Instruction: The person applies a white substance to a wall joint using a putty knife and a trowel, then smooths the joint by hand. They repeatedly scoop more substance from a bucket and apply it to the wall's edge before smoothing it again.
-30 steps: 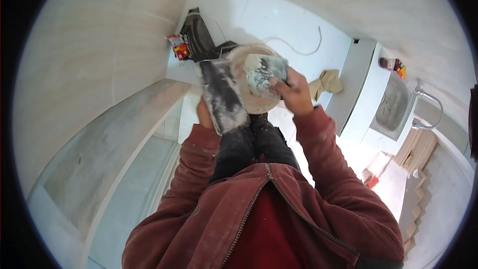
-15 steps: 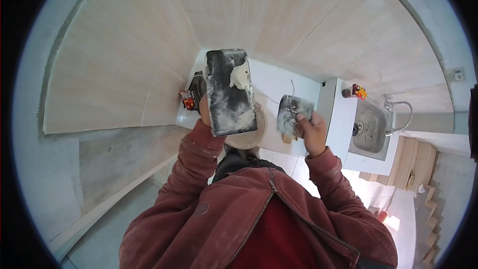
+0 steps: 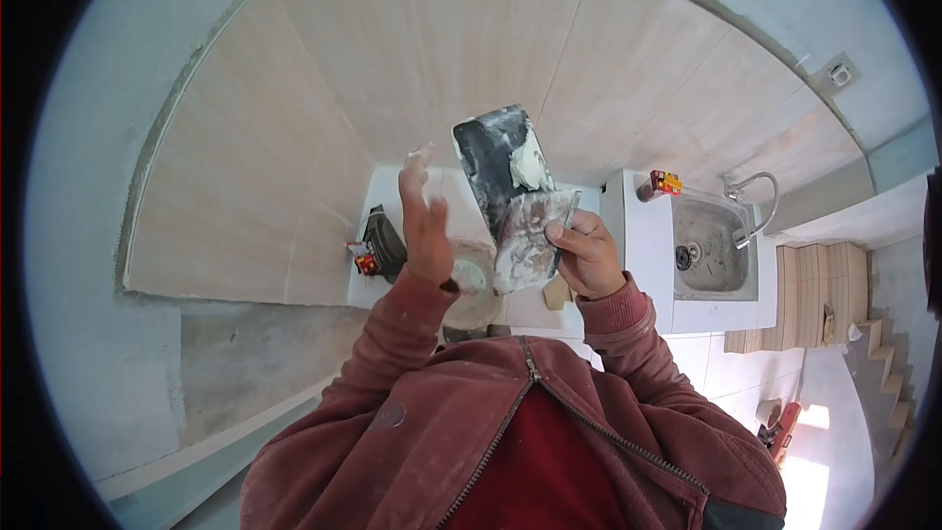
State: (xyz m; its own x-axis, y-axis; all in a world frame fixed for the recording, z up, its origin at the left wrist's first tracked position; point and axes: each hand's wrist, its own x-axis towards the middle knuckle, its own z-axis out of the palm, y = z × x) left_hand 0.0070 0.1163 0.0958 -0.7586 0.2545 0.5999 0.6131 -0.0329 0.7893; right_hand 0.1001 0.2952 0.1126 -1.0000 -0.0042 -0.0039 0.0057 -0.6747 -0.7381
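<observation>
My right hand point(image 3: 589, 257) is closed on two tools held together: a black rubber float point(image 3: 494, 165) with a dab of white paste point(image 3: 528, 169) on its upper face, and a smaller smeared scraper point(image 3: 530, 240) lying in front of it. My left hand point(image 3: 424, 221) is raised beside them, fingers stretched out and apart, holding nothing, with paste on the fingertips. A round bowl of paste point(image 3: 473, 287) sits on the floor below both hands, partly hidden by my left wrist. Beige wall tiles point(image 3: 471, 49) fill the space ahead.
A white counter with a steel sink point(image 3: 711, 245) and faucet point(image 3: 754, 198) stands at right, a small red-yellow object point(image 3: 666, 182) on it. A dark bag point(image 3: 385, 238) and red packet point(image 3: 361, 258) lie on the floor at left. Stacked tiles point(image 3: 807, 296) stand beyond the counter.
The black float left my left hand and now sits in my right hand with the scraper. My left hand opened. My view tilted up toward the tiled wall.
</observation>
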